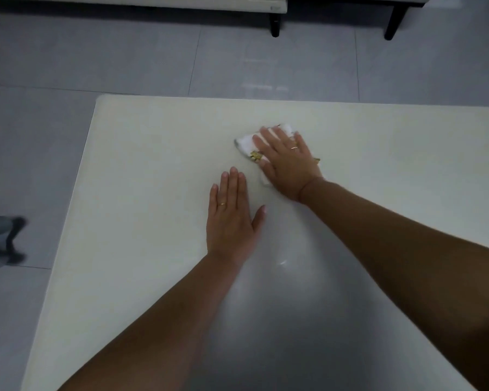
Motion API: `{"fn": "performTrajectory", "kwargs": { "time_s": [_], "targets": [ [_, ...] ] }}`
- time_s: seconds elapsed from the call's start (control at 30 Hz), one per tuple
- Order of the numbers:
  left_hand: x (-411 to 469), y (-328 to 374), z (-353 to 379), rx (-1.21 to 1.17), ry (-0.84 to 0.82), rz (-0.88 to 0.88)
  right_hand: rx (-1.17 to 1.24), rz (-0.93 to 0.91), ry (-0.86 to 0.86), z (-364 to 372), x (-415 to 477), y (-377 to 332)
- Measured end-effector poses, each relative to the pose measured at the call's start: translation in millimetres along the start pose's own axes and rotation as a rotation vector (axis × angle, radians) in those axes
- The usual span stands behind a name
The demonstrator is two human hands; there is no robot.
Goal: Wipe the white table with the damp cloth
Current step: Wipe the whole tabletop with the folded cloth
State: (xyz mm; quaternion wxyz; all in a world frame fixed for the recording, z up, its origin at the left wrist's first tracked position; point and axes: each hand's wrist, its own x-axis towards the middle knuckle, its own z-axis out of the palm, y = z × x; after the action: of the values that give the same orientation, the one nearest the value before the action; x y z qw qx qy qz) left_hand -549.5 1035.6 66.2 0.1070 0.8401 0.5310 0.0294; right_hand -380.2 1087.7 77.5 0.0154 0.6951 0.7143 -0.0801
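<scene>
The white table (141,165) fills most of the view. A folded white cloth (244,143) with a yellow pattern lies on it, right of centre toward the far edge. My right hand (287,162) presses flat on the cloth and covers most of it. To its near left, my left hand (232,218) rests palm down on the bare tabletop, fingers together, holding nothing. Each hand wears a ring.
Grey floor tiles (124,57) surround the table on the left and far side. White furniture with black legs (274,24) stands along the far wall. A blurred grey object (0,238) sits on the floor left of the table.
</scene>
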Motion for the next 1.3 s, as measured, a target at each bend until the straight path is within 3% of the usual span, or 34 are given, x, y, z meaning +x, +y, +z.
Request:
{"fn": "performTrajectory", "kwargs": {
  "time_s": [0.1, 0.2, 0.27, 0.33, 0.4, 0.47, 0.53, 0.6, 0.7, 0.73, 0.87, 0.93, 1.1, 1.2, 1.3],
  "targets": [
    [-1.1, -1.1, 3.5, -0.005, -0.007, 0.001, 0.063, 0.348, 0.037, -2.7, 1.8, 43.3],
    [-0.5, -0.7, 3.5, -0.004, -0.002, 0.001, 0.157, 0.686, 0.037, -2.5, 20.9, 23.3],
    [-0.4, 0.1, 3.3, -0.006, 0.003, -0.001, 0.155, 0.632, 0.009, -0.6, 35.5, -13.8],
    [0.2, 0.1, 3.2, -0.002, 0.008, -0.003, 0.093, 0.360, 0.016, 4.1, 40.0, -45.5],
    [0.4, -1.1, 3.6, -0.005, 0.010, -0.002, 0.053, 0.116, -0.009, -0.4, 39.1, -43.6],
    [0.3, -1.8, 4.4, -0.007, 0.005, 0.004, 0.006, 0.033, 0.003, -4.2, 40.8, -13.9],
    [0.1, -1.4, 4.3, -0.013, 0.001, 0.004, -0.007, 0.179, 0.022, -7.4, 43.4, 22.2],
    [0.2, -0.7, 4.4, -0.017, 0.006, 0.004, 0.064, 0.445, 0.027, -9.3, 47.5, 44.1],
    [0.4, -1.5, 5.9, -0.016, 0.016, -0.006, 0.137, 0.675, 0.011, -9.4, 66.2, 18.8],
    [0.3, -1.5, 5.8, -0.013, 0.015, -0.012, 0.124, 0.630, -0.001, -9.2, 72.2, 2.9],
    [1.0, -2.5, 5.3, 0.017, 0.006, -0.010, 0.067, 0.108, -0.033, -8.8, 68.8, -24.5],
    [0.7, -3.6, 5.0, 0.026, -0.015, -0.003, 0.042, 0.040, -0.019, -11.0, 54.5, 6.7],
    [0.3, 0.6, -0.5, 0.001, -0.021, -0.014, 0.079, 0.504, 0.019, -14.5, 8.1, 122.0],
    [0.7, 20.8, -2.6, -0.060, 0.011, -0.002, 0.149, 0.742, 0.009, -14.5, 9.6, 127.9],
    [-7.4, 65.9, 4.6, -0.144, 0.002, 0.061, 0.137, 0.637, -0.020, -11.0, 22.8, 85.2]
  ]
}}
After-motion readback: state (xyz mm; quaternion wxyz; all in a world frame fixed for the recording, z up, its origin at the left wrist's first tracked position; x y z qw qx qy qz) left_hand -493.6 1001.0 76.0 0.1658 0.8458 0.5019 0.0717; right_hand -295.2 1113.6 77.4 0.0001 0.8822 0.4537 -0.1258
